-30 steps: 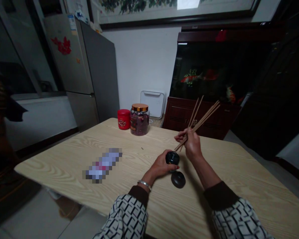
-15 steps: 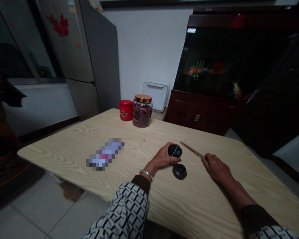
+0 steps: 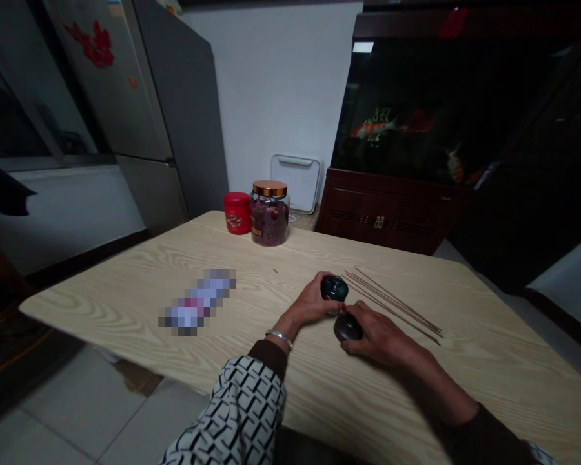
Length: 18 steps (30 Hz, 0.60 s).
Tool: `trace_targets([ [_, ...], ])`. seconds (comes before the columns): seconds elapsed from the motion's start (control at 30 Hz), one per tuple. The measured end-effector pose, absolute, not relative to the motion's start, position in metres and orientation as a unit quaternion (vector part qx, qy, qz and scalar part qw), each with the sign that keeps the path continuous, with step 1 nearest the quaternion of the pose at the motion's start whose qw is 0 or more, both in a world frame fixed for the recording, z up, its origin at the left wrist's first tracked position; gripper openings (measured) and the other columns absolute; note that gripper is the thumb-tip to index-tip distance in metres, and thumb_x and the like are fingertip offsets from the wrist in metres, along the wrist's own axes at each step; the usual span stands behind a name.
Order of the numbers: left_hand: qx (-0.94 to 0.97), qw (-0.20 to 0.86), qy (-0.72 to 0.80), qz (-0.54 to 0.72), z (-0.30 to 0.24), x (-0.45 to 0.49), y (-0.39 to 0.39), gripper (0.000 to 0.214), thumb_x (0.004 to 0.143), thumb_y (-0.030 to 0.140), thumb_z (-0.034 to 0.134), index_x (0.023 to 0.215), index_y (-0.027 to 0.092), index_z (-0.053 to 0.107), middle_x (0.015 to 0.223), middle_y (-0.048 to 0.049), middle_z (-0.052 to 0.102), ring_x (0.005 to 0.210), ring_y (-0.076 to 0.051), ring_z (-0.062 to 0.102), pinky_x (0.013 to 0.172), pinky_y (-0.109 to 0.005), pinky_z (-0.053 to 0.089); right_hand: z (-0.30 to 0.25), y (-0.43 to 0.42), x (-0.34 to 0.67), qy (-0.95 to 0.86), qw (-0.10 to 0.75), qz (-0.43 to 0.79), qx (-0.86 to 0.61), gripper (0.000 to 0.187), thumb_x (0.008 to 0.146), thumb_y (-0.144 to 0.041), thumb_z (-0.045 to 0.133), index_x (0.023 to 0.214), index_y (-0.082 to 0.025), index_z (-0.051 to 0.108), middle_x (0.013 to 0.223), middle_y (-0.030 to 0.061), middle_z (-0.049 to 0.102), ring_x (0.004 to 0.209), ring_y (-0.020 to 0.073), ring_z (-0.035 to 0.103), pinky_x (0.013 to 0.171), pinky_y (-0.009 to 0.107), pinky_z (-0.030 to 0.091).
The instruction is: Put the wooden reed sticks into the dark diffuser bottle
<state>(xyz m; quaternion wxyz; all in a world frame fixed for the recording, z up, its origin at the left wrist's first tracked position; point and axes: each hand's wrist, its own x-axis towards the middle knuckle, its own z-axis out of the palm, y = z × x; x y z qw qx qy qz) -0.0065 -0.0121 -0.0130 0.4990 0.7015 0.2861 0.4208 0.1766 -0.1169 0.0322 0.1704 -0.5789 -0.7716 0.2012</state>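
So the right hand (image 3: 380,339) has let go of the thin wooden sticks (image 3: 392,303). A moment ago it still had them bunched against the tabletop (image 3: 91,303), and now they lie spread in a loose fan just right of the hands, a bit right of center in the frame. That hand has moved onto the dark round lid (image 3: 347,328), with its fingers curled over it, so it looks like a real hold. The left hand (image 3: 307,303) hasn't changed much and stays wrapped around the small dark pot (image 3: 334,288), which sits right by the lid, almost touching it. Both hands are down at the tabletop now, with nothing lifted. Farther back, the glass jar of dried petals (image 3: 270,219) and the red tin (image 3: 237,213) sit side by side near the far edge, and a pixelated object (image 3: 197,302) lies left of the hands.
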Motion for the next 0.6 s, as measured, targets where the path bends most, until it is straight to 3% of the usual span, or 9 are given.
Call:
trace_targets([
  [0.07,0.696,0.504,0.292,0.420,-0.015,-0.006,-0.011,0.072,0.061,0.031,0.085,0.124,0.019,0.052,0.109,-0.0074,0.061,0.097,-0.021,0.057,0.086,-0.034,0.046,0.044,-0.114,0.189,-0.746,0.243,0.276,-0.556,0.045,0.070,-0.031,0.075,0.112,-0.024,0.061,0.098,0.0038,0.061,0.086,0.0213,0.057,0.077,0.034,0.045],
  [0.17,0.689,0.512,0.301,0.415,-0.017,-0.005,-0.010,0.072,0.061,0.033,0.086,0.122,0.019,0.052,0.106,-0.0076,0.061,0.093,-0.020,0.057,0.083,-0.034,0.047,0.076,-0.104,0.197,-0.651,0.429,0.382,-0.497,0.052,0.074,-0.032,0.077,0.120,-0.028,0.054,0.096,0.0010,0.061,0.087,0.0192,0.058,0.076,0.032,0.047],
  [0.23,0.687,0.515,0.300,0.415,-0.017,-0.005,-0.010,0.071,0.061,0.033,0.086,0.122,0.019,0.052,0.106,-0.0078,0.061,0.093,-0.020,0.058,0.083,-0.035,0.047,0.093,-0.092,0.188,-0.586,0.538,0.407,-0.449,0.054,0.078,-0.033,0.075,0.126,-0.032,0.050,0.100,0.0002,0.062,0.093,0.0180,0.060,0.082,0.032,0.047],
  [0.3,0.690,0.513,0.297,0.415,-0.017,-0.005,-0.010,0.071,0.061,0.033,0.086,0.122,0.019,0.052,0.107,-0.0076,0.062,0.093,-0.020,0.057,0.083,-0.034,0.046,0.098,-0.077,0.173,-0.557,0.602,0.399,-0.411,0.047,0.077,-0.033,0.077,0.118,-0.030,0.056,0.105,0.0003,0.062,0.099,0.0175,0.060,0.088,0.032,0.047],
  [0.43,0.698,0.503,0.291,0.418,-0.015,-0.005,-0.010,0.070,0.061,0.033,0.086,0.121,0.018,0.053,0.105,-0.0074,0.062,0.094,-0.020,0.057,0.083,-0.034,0.046,0.074,-0.050,0.151,-0.551,0.621,0.359,-0.425,0.042,0.069,-0.036,0.084,0.100,-0.024,0.058,0.102,0.0011,0.064,0.095,0.0177,0.061,0.088,0.034,0.049],
  [0.6,0.698,0.503,0.295,0.417,-0.014,-0.004,-0.009,0.071,0.060,0.033,0.087,0.121,0.016,0.054,0.104,-0.0077,0.062,0.094,-0.020,0.056,0.079,-0.032,0.046,0.048,-0.044,0.161,-0.622,0.556,0.317,-0.452,0.040,0.072,-0.039,0.081,0.099,-0.023,0.056,0.114,0.0052,0.062,0.102,0.0205,0.061,0.092,0.037,0.049],
])
